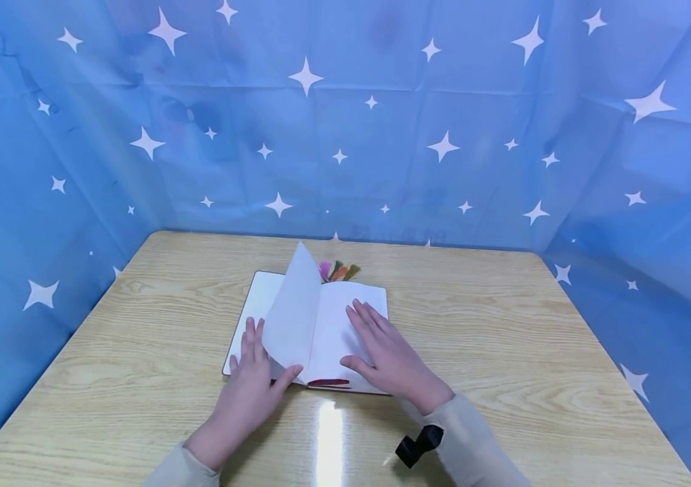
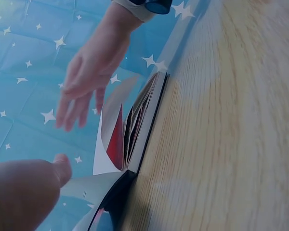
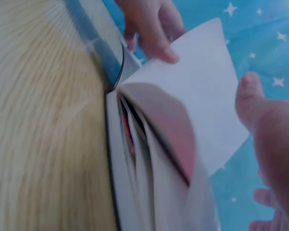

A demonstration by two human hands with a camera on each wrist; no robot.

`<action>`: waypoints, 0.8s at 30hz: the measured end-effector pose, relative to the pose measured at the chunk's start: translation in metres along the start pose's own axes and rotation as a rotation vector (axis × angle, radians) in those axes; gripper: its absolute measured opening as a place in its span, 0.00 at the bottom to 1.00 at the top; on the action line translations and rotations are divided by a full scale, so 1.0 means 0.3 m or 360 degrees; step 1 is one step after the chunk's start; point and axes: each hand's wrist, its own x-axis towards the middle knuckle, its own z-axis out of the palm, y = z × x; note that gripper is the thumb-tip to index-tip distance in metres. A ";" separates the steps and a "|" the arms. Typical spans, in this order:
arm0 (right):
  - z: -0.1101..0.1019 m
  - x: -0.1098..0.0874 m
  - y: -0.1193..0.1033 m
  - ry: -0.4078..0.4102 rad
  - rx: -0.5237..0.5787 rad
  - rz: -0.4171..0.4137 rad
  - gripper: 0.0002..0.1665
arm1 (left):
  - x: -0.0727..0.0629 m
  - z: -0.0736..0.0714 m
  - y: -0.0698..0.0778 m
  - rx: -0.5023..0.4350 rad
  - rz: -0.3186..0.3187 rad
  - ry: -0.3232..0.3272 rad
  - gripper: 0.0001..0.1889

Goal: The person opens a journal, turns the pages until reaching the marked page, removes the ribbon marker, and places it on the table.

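Observation:
A notebook [image 1: 345,318] with a dark cover edge lies open on the table, and its visible pages are white. One page [image 1: 293,308] stands raised near the fold, leaning left. My left hand [image 1: 248,389] is at the lower left of the notebook, fingers extended and thumb out, close against the raised page. Over the right-hand page is my right hand [image 1: 391,355], its fingers straight; in the left wrist view this hand [image 2: 89,77] appears lifted off the paper. Something red [image 2: 116,144] shows between the leaves at the near edge.
Colourful tassels [image 1: 339,272] stick out beyond the notebook's far edge. Wood-grain table [image 1: 504,325] surrounds it. A blue curtain with white stars [image 1: 376,135] hangs behind and at both sides. A black device [image 1: 420,445] is on the right wrist.

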 end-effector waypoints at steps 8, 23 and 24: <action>0.009 -0.046 0.028 -0.0173 0.0032 0.0118 0.44 | -0.010 -0.027 -0.026 -0.0250 -0.0025 0.0224 0.53; 0.028 -0.072 0.052 -0.0288 0.0013 0.0142 0.44 | -0.012 -0.035 -0.080 0.0057 0.0152 0.0393 0.56; 0.028 -0.073 0.052 -0.0294 0.0012 0.0143 0.44 | -0.011 -0.036 -0.082 0.0085 0.0167 0.0373 0.54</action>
